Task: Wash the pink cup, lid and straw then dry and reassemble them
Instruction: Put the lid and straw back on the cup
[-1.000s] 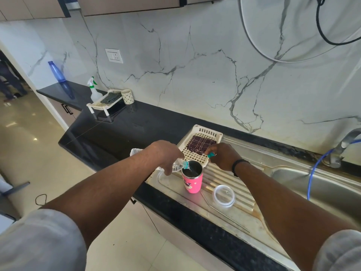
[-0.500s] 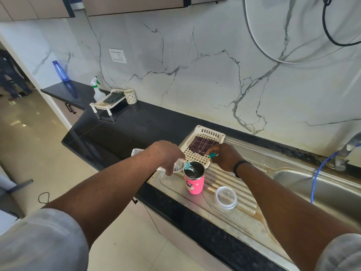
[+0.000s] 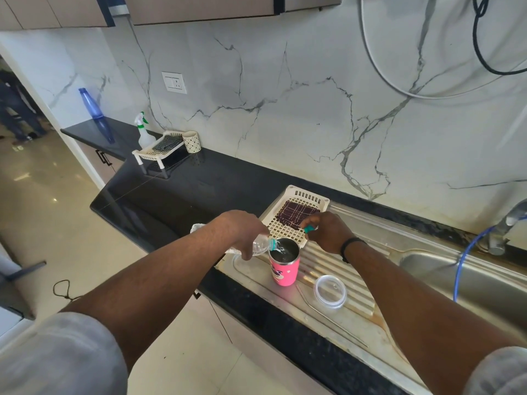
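Pink cup (image 3: 284, 267) stands upright; your left hand (image 3: 242, 228) grips the tilted bottle (image 3: 261, 244), your right hand (image 3: 328, 230) pinches its teal cap (image 3: 308, 229).

- A black stone desk (image 3: 199, 192) runs along a white marble-patterned wall (image 3: 285, 109).
- A blue bottle (image 3: 89, 104) stands upright at the far left end of the desk.
- A white spray bottle (image 3: 144, 135) with a green nozzle stands just beside a small white rack (image 3: 159, 151) that carries a dark cloth.
- A patterned cup (image 3: 191, 141) stands at the rack's right end, against the wall.
- A white slotted tray (image 3: 293, 195) lies at the steel drainboard's (image 3: 356, 317) far left corner, with a dark checked cloth (image 3: 296, 212) in it.
- A tap (image 3: 504, 226) with a blue hose (image 3: 462, 266) stands over the sink basin (image 3: 470, 280).
- A wall socket (image 3: 174, 82) sits high on the wall; cables (image 3: 379, 67) loop at upper right.
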